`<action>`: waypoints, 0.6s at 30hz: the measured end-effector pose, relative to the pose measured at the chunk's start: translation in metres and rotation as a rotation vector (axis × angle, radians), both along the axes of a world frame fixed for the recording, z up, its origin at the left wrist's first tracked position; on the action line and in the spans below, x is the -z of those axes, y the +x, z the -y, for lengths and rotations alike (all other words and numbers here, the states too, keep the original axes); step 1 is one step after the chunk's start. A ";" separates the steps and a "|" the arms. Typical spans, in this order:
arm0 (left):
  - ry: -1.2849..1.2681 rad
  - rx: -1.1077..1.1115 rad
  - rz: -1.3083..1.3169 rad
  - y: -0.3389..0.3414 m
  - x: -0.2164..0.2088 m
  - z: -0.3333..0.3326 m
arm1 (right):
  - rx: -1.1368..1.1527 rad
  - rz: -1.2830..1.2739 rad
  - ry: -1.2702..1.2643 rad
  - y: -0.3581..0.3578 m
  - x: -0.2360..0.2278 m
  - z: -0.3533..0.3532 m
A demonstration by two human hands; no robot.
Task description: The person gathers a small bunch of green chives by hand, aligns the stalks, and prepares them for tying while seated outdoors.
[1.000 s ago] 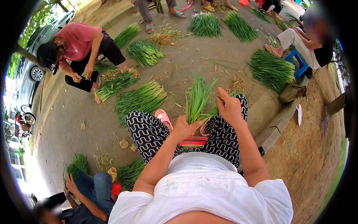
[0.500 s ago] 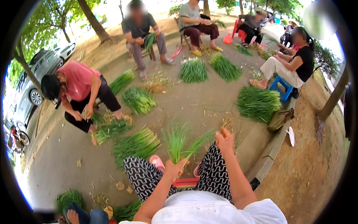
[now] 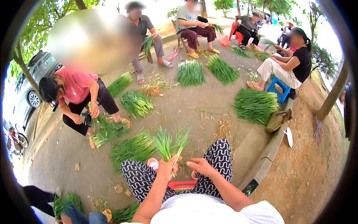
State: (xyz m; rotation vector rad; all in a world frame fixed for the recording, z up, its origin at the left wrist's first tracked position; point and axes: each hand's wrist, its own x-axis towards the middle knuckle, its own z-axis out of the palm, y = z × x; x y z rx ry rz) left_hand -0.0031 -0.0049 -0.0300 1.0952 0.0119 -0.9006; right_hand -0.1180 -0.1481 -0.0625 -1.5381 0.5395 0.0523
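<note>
My left hand (image 3: 168, 167) is closed round a small bunch of chives (image 3: 169, 145), green leaves fanning up and away from me and pale stalk ends sticking out below. Just right of it, apart from the bunch, is my right hand (image 3: 201, 166), its fingers pointing left and loosely stretched, with nothing visible in them. Both hands are above my lap, between my patterned knees. A large pile of chives (image 3: 132, 149) lies on the ground beyond my left knee. Dry yellow trimmings (image 3: 223, 130) are scattered beyond my right knee.
Several people sit around on low seats with chives, one in a pink shirt (image 3: 76, 87) at left. Another chive pile (image 3: 255, 105) lies at right, by a blue stool (image 3: 278, 89) and an olive bag (image 3: 278, 121). A kerb (image 3: 266, 158) runs along my right, with a phone (image 3: 250, 187) on it.
My right hand has come down and left, from above my right knee to beside the bunch. The chives that spread out to the right are now gathered more upright in my left hand.
</note>
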 end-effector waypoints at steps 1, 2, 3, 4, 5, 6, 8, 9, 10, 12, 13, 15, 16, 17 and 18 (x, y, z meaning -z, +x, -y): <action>0.004 0.000 -0.013 -0.003 0.000 0.001 | 0.007 -0.044 0.117 0.002 -0.009 -0.003; 0.056 0.025 0.001 -0.008 -0.008 0.004 | -0.091 -0.025 0.150 0.003 -0.012 0.000; 0.034 0.039 0.003 -0.013 -0.009 0.007 | -0.054 0.027 0.257 0.003 -0.017 -0.004; 0.013 0.057 0.004 -0.017 -0.008 0.010 | -0.024 0.068 0.327 0.004 -0.010 -0.007; -0.008 0.072 0.004 -0.021 -0.005 0.012 | 0.006 0.108 0.397 0.006 -0.002 -0.009; 0.006 0.101 0.010 -0.025 -0.003 0.013 | -0.040 0.126 0.480 0.006 0.001 -0.007; 0.027 0.156 0.028 -0.029 0.001 0.014 | -0.073 0.154 0.609 0.008 0.001 -0.004; 0.035 0.164 0.014 -0.032 0.000 0.013 | -0.072 0.105 0.602 0.006 0.001 -0.002; 0.034 0.175 0.011 -0.032 -0.007 0.015 | -0.055 0.125 0.559 0.007 0.002 -0.003; 0.026 0.211 0.014 -0.034 -0.005 0.014 | -0.045 0.146 0.538 0.006 0.002 -0.002; 0.032 0.206 0.036 -0.034 -0.003 0.013 | -0.058 0.145 0.566 0.005 -0.004 -0.004; 0.044 0.197 0.078 -0.034 -0.001 0.014 | -0.033 0.145 0.581 0.007 -0.013 -0.005; 0.088 0.208 0.079 -0.034 0.000 0.016 | -0.002 0.129 0.552 0.007 -0.012 -0.004; 0.113 0.221 0.082 -0.034 -0.001 0.015 | 0.025 0.101 0.538 0.007 -0.008 -0.005; 0.139 0.236 0.084 -0.032 -0.005 0.015 | 0.033 0.076 0.552 0.009 -0.008 -0.004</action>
